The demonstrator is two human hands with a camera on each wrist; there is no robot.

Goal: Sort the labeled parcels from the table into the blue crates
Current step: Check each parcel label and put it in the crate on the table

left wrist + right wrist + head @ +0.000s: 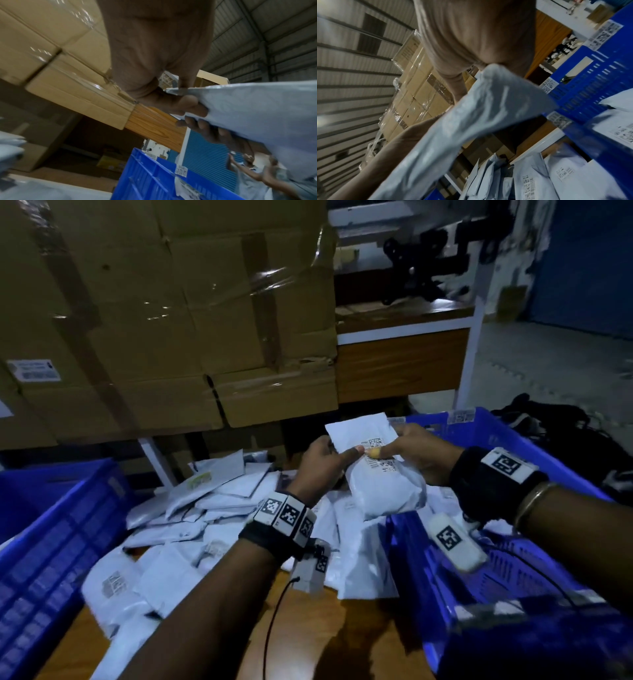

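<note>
A: What do the hands have?
B: The left hand (320, 460) and the right hand (416, 451) both pinch one white parcel (380, 474), thumbs on its barcode label, fingers curled beneath. It is held up above the parcel pile (219, 529).

A: And around that parcel?
B: Under it the pile spreads over a wooden table (356, 631). Just right of the parcel is a blue crate (513, 440) with stickers on its rim and a few parcels inside. Left of the parcel, across the pile, stands a second blue crate (51, 559).

A: Farther out?
B: Behind the parcel, taped cardboard boxes (164, 313) under clear wrap are stacked on a wood-edged shelf. Right of them is a white-framed desk (404, 361), then grey floor (548, 371) and a blue shutter (582, 261). The left wrist view shows a corrugated metal roof (265, 33) overhead.
</note>
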